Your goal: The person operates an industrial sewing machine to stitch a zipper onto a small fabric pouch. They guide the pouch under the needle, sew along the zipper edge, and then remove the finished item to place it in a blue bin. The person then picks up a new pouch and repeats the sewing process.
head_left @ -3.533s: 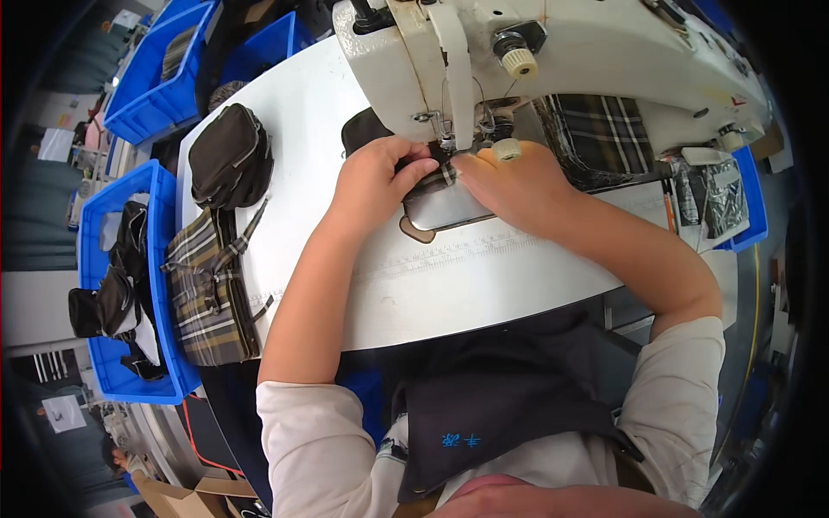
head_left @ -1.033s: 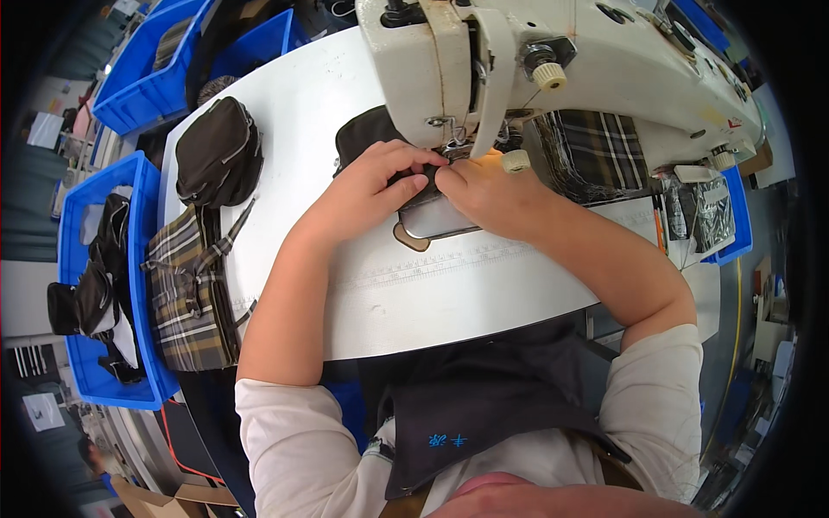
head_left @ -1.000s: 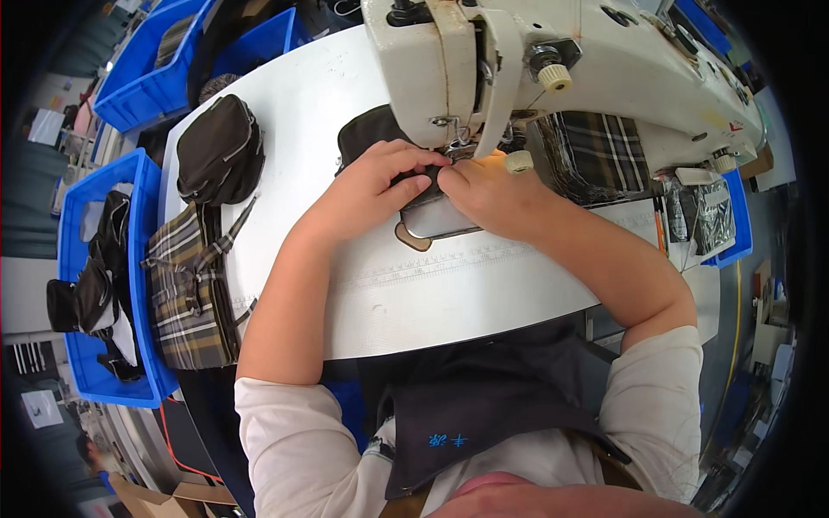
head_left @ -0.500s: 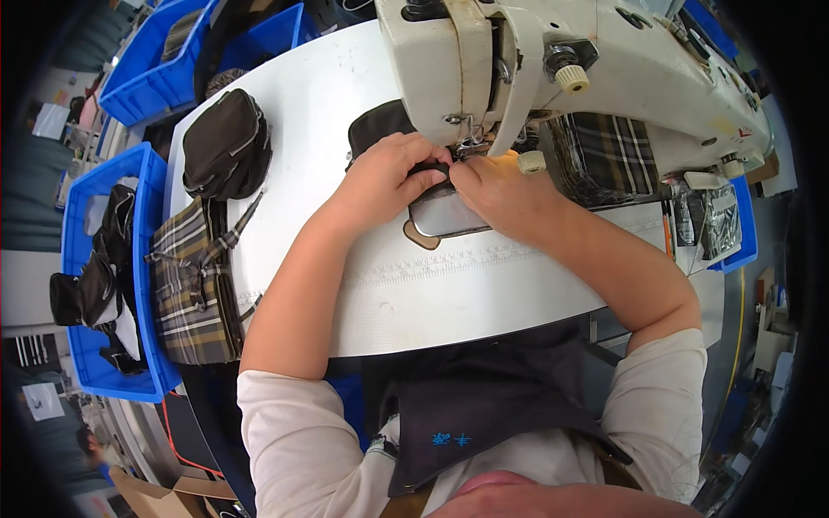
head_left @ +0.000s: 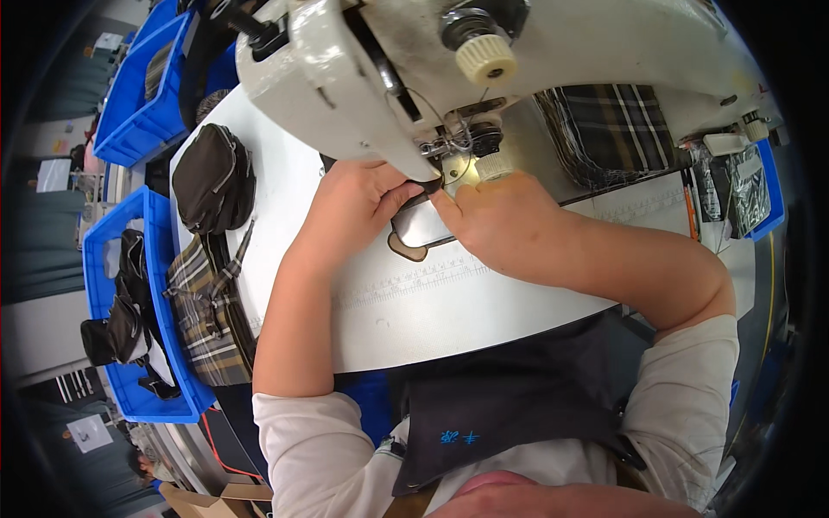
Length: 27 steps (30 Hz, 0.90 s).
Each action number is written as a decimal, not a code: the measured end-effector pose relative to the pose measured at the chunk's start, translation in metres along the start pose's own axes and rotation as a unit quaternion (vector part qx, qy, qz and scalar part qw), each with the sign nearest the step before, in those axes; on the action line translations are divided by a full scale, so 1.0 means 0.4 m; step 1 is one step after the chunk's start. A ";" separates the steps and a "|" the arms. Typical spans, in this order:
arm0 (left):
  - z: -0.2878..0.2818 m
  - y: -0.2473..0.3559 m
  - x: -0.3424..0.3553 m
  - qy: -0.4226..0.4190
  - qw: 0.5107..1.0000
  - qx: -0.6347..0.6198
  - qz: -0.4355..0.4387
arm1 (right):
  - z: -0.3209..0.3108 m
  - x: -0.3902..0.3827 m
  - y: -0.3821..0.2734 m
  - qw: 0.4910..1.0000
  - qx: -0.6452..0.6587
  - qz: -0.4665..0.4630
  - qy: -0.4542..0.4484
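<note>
One dark fabric piece (head_left: 430,186) is pinched, seemingly for steadiness, by left hand (head_left: 352,203) fingers, right hand (head_left: 508,226) closure being unclear.

Under the white sewing machine (head_left: 596,43), the left hand (head_left: 345,211) pinches a dark fabric piece (head_left: 428,186), with the right hand (head_left: 509,226) close beside it. A dark zippered pouch (head_left: 211,183) sits on the bench (head_left: 414,324) beyond some plaid fabric (head_left: 216,332), near a blue bin (head_left: 192,397) holding dark pieces (head_left: 128,324).

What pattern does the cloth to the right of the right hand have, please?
The cloth is plaid, dark and brown with white lines; the head view shows it.
</note>
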<state>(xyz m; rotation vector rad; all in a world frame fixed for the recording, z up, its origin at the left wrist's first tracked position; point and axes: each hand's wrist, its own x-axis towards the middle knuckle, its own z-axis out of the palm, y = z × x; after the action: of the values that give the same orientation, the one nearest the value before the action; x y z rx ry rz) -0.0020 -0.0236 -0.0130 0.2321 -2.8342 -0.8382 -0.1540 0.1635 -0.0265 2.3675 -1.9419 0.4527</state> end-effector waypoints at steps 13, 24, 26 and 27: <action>0.009 0.034 0.005 0.068 0.991 0.103 0.043 | -0.005 0.001 0.001 0.997 -0.027 -0.007 -0.070; 0.027 0.048 0.003 0.104 0.980 0.171 0.019 | -0.003 0.008 -0.003 0.995 -0.064 0.019 -0.068; 0.033 0.053 0.004 0.108 0.976 0.190 0.004 | -0.002 0.008 0.003 0.996 -0.062 0.024 -0.058; 0.038 0.052 0.004 0.112 0.974 0.195 0.000 | 0.000 0.007 0.005 0.996 -0.067 0.023 -0.050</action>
<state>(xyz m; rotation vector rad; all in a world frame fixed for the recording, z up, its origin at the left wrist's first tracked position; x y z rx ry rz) -0.0087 0.0012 -0.0138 0.3534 -2.7536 -0.2256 -0.1554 0.1604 -0.0262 2.3085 -2.0027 0.2020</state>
